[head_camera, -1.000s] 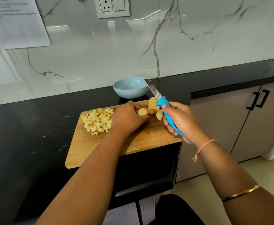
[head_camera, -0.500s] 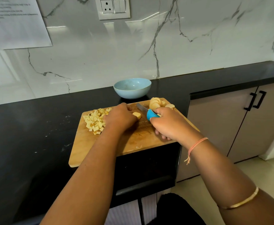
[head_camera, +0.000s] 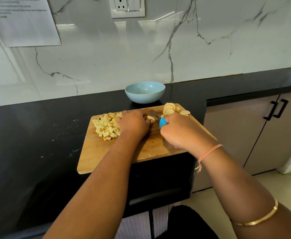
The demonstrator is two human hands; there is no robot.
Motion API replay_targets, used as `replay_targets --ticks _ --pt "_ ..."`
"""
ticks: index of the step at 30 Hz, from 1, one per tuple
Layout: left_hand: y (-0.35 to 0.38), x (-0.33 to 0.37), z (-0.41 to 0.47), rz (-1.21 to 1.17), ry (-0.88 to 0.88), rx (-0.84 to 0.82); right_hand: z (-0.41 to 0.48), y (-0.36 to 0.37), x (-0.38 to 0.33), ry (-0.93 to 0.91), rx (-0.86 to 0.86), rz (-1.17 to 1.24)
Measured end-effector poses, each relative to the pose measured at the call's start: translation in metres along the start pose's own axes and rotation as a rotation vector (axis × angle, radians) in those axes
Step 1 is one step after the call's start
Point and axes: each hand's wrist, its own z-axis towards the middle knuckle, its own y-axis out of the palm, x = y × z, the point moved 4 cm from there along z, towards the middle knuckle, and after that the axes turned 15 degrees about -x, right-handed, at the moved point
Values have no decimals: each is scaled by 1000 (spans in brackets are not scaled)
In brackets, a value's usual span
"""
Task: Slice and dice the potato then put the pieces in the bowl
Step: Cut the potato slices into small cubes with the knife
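Observation:
A wooden cutting board (head_camera: 141, 150) lies on the black counter. A heap of diced potato (head_camera: 106, 125) sits on its far left part. Round potato slices (head_camera: 171, 109) are stacked at the far right corner. My left hand (head_camera: 132, 125) holds down a small potato piece (head_camera: 150, 119) with curled fingers. My right hand (head_camera: 179, 131) grips a blue-handled knife (head_camera: 162, 121); its blade lies low against that piece. The light blue bowl (head_camera: 144, 92) stands empty just behind the board.
The counter (head_camera: 37, 135) ends at the board's right, with a lower section and cabinet doors (head_camera: 270, 126) beyond. A marble wall with a socket plate (head_camera: 127, 6) and a taped paper sheet (head_camera: 22, 21) rises behind.
The knife came down from pointing up near the bowl to lying on the board. My left hand drew one piece away from the slices and holds it under the blade.

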Motion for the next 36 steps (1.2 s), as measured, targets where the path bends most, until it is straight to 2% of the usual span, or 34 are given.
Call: replay_targets --ticks 6,22,31,36 --pt "1 -1 -1 -7 6 8 -5 -8 -5 -3 44 -40" --pt "4 2 6 31 6 -10 8 0 -2 18 -20 3" --pt "4 4 1 21 9 46 -23 4 7 -10 -90 -10" --pt "3 2 0 12 20 37 -43 -6 10 -16 -48 -54"
